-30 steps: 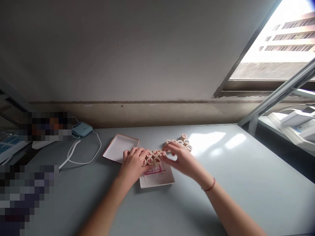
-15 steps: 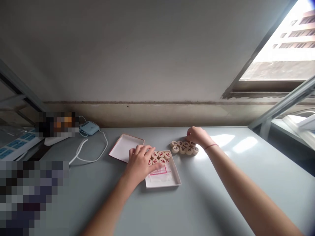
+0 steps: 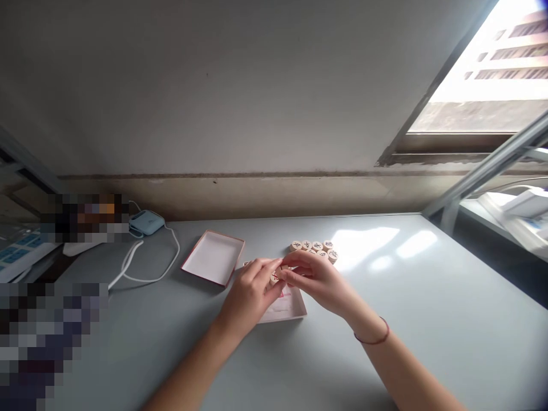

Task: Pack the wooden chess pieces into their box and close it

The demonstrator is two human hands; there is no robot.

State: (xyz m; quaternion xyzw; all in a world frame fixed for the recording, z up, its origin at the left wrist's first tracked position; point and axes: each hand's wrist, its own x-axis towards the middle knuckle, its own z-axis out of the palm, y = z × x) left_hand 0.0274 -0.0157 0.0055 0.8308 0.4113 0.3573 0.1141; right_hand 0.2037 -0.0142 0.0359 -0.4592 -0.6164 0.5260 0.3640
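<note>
My right hand (image 3: 319,282) pinches a wooden Chinese chess piece (image 3: 281,269) between thumb and fingertips, above the shallow white box (image 3: 286,313). Close against it, my left hand (image 3: 250,291) curves over the box, its thumb and fingers around red-marked Chinese chess pieces (image 3: 274,278) inside. Most of the pieces in the box are hidden under my hands. Just beyond my right hand, a cluster of dark-marked Chinese chess pieces (image 3: 317,246) lies on the grey table.
The box lid (image 3: 214,258), white inside with a red edge, lies left of the box. Farther left are a light-blue device (image 3: 146,222) and a white cable (image 3: 148,280). A wall (image 3: 257,197) runs along the back, and a metal post (image 3: 449,214) stands at right.
My right hand went out to the dark-marked cluster and came back to the box with a piece. The cluster's back piece is gone. My left hand stayed over the box.
</note>
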